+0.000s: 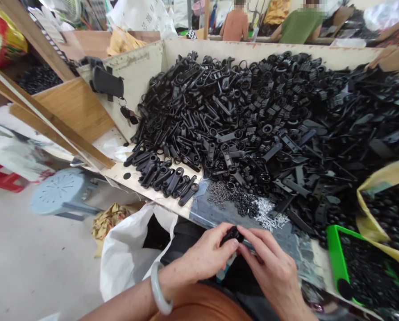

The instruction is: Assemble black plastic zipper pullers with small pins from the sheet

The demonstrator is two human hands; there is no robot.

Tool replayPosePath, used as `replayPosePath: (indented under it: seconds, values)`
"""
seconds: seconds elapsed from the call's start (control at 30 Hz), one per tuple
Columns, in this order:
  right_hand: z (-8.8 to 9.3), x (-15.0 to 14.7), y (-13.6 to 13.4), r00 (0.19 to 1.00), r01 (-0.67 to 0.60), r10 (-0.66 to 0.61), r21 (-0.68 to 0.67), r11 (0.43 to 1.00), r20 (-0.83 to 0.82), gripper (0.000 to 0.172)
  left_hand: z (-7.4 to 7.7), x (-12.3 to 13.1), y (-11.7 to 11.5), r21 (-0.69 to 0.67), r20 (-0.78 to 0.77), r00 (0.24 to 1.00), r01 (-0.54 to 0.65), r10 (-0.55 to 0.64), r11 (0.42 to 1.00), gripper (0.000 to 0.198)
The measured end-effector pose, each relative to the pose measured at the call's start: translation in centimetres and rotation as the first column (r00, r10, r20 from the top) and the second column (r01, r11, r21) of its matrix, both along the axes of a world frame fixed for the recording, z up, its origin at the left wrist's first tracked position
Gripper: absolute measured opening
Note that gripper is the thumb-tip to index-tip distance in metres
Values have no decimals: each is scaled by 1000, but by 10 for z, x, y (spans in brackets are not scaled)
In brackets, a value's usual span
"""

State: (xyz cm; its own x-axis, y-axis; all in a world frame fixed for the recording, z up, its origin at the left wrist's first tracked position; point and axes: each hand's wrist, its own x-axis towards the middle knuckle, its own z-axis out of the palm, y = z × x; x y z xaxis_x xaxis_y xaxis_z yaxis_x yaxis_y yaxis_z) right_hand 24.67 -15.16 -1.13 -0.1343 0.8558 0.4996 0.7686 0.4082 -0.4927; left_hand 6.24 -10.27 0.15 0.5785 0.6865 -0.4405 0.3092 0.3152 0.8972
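Observation:
Close to my body, at the table's near edge, my left hand (208, 252) grips a small black plastic part (232, 235) between thumb and fingers. My right hand (273, 263) pinches the same part from the right, its fingertips against it. The part's details are mostly hidden by the fingers. Just beyond my hands lie small dark pins (219, 194), small black pieces (246, 205) and silvery pins (268, 214). A row of long black parts (168, 178) rests on the bench to the left. Behind them rises a large heap of black plastic parts (226, 111).
A green tray (335, 263) of black pieces and a yellow-edged sack (367, 214) stand at the right. A white sack (119, 263) hangs below the bench edge, near a blue stool (57, 191). Two people (234, 24) sit beyond the bin wall (132, 67).

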Motion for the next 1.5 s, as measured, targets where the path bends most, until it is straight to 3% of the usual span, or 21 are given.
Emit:
replayPosePath:
  seconds: [0.23,0.5,0.87,0.97,1.07,1.13,1.2,1.33,1.4,1.5]
  values:
    - [-1,-6,-5,998,47,-49,62,997,40,26,15,5,1,239,-101,993,-29,55,971,28]
    - [-8,-16,-8,997,74,-75,39,997,29,28,7,12,-6,293,-265,954,-55,136,955,33]
    - [-12,-13,-7,993,-44,40,36,998,115,27,-3,6,-15,369,-225,966,-32,123,929,28]
    - [-9,-8,-4,998,-62,62,-27,998,10,25,-5,3,-12,238,-106,983,-119,148,964,28]
    - [-3,0,0,967,-96,33,-242,965,-252,29,-7,-3,-9,-74,91,981,-163,169,984,38]
    - [1,2,1,893,-115,-79,-394,912,-443,38,-7,-7,-7,-209,185,959,-175,215,962,48]
    - [2,-2,3,789,-164,-180,-483,860,-587,44,-4,-9,-6,-230,237,944,-174,229,957,51]
    - [-7,-29,9,649,-233,-239,-488,841,-722,46,0,-9,-7,-36,190,961,-197,201,980,42]
    - [-14,-41,14,645,-199,-252,-477,856,-721,46,-3,-8,-7,140,85,972,-230,220,963,38]
    - [-17,-46,17,676,-211,-215,-465,860,-705,44,-9,-11,-6,346,-34,978,-182,206,920,35]
